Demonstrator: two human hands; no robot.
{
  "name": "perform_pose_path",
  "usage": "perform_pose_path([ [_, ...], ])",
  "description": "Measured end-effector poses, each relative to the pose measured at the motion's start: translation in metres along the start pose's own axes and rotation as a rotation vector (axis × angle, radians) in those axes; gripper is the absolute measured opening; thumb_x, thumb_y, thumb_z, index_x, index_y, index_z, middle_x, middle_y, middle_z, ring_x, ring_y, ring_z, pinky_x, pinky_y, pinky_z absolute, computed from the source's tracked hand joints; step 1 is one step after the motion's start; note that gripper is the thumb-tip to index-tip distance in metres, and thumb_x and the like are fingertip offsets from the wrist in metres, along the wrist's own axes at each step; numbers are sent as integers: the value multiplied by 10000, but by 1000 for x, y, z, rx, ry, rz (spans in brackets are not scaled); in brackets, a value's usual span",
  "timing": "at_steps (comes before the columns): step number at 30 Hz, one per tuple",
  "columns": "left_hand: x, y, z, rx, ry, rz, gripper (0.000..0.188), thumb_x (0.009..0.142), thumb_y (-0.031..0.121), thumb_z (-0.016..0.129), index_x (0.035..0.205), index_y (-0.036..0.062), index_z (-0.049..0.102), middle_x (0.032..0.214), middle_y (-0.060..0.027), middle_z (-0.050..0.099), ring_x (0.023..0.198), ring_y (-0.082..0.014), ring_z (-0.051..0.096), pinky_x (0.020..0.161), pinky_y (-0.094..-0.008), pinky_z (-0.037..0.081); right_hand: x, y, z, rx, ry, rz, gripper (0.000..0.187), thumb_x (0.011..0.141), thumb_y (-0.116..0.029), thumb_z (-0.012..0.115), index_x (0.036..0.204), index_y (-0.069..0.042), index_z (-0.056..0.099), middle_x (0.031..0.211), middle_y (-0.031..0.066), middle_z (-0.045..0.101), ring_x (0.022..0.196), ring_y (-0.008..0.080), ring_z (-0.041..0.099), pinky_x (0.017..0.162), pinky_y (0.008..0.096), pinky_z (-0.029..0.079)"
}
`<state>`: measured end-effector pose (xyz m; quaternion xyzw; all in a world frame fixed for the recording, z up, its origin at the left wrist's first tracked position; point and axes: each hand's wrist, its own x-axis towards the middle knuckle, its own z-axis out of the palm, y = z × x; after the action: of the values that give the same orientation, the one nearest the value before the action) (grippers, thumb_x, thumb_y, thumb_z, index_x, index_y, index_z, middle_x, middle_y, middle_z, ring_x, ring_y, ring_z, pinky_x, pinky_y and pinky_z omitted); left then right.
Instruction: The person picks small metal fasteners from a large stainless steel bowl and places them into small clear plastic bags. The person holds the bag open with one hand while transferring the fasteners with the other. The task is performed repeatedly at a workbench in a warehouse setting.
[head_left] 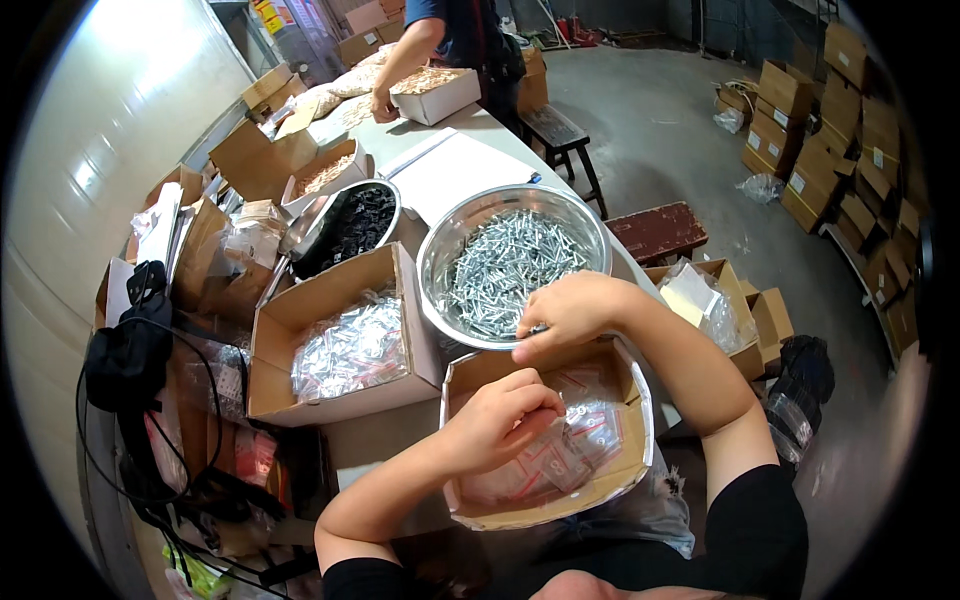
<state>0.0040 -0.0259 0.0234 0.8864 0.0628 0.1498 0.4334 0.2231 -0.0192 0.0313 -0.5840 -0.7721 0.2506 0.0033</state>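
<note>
A large steel bowl (432, 300) full of silvery screws (515, 262) stands in front of me. My right hand (572, 308) is over its near rim, the fingers closed around what look like a few screws. Below the bowl is an open cardboard box (640, 395) holding many small clear zip bags (590, 385) with red seal lines and small parts inside. Above this box my left hand (500, 420) is closed in a pinch on a small clear zip bag (562, 432); its edges blend into the bags beneath.
Left of the bowl, another cardboard box (270, 350) contains filled clear bags. Behind it sits a metal basin of black pieces (360, 228). White board (450, 170) lies on the table. A co-worker's arm (410, 55) reaches beside a white box (440, 100). Stools (655, 228) and cartons stand right.
</note>
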Motion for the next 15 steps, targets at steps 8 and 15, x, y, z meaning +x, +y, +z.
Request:
perform_pose_path([
  [8,0,-6,-1,-128,110,-65,78,877,66,668,900,-6,651,833,-99,655,722,-161,625,644,-290,498,-17,7,-7,495,183,-295,255,770,-102,746,1007,-21,694,859,95,707,795,159,660,733,284,515],
  [15,-4,1,-8,-288,175,-349,108,888,92,685,881,-13,662,799,-43,656,727,-54,574,632,-216,467,-12,14,2,702,382,-159,185,843,-62,673,1012,13,678,803,66,688,711,104,618,682,259,502],
])
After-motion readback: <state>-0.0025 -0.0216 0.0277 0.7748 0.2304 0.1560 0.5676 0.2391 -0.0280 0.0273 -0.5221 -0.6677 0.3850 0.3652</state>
